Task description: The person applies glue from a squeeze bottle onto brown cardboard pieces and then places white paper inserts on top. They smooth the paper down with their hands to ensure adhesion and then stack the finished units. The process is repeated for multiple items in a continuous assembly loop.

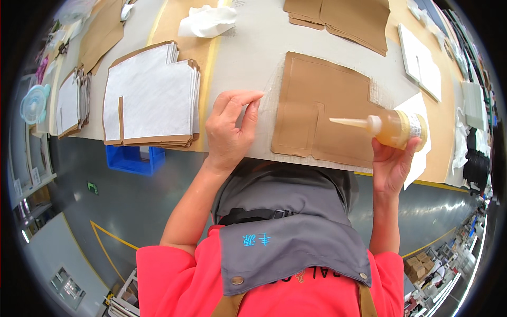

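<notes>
The bottle [392, 129] is amber, the panel [322, 95] brown, the apron [298, 248] grey.

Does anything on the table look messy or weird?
Maybe the white wad farther across the table: it's crumpled, while the brown piece by the bottle lies flat. The right hand holds the bottle sideways, but I see no spill.
</notes>
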Action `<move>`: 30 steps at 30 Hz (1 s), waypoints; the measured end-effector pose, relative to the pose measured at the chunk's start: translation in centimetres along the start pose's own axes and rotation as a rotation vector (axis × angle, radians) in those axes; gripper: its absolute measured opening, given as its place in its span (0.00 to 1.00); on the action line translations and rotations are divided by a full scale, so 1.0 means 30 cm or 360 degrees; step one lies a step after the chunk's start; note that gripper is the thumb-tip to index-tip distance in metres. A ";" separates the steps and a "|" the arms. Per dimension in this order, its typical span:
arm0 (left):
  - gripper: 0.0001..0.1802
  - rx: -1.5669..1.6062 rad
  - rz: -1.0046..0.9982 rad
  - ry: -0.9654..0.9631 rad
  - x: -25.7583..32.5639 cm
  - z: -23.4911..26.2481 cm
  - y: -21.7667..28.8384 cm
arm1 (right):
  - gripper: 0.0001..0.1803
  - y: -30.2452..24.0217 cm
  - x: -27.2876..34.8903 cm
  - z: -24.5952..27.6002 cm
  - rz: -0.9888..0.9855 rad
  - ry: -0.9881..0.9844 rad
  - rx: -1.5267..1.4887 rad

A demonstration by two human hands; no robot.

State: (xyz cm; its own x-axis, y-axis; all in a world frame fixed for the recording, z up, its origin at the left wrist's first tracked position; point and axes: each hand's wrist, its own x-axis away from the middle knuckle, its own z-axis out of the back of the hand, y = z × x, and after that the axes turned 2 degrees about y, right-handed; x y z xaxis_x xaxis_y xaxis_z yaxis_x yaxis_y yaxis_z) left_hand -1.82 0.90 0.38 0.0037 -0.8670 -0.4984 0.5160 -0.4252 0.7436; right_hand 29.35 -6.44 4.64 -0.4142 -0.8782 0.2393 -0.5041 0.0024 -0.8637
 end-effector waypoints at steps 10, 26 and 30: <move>0.09 -0.0045 0.0002 -0.0044 -0.003 0.000 0.000 | 0.35 0.070 -0.040 -0.035 0.0309 -0.0248 0.0593; 0.09 -0.0068 0.0013 -0.0062 -0.005 -0.005 0.002 | 0.32 0.006 -0.095 0.021 0.0262 -0.0239 0.0553; 0.09 -0.0068 0.0018 -0.0053 -0.006 -0.003 0.006 | 0.33 0.022 -0.079 0.043 0.0276 -0.0254 0.0646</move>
State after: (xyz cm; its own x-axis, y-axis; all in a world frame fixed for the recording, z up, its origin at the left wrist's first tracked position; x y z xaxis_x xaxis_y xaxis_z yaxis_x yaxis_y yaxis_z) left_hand -1.65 1.00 0.54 -0.0185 -0.8802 -0.4742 0.5524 -0.4043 0.7289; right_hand 30.97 -4.97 2.93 -0.3287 -0.9439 0.0322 -0.0874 -0.0035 -0.9962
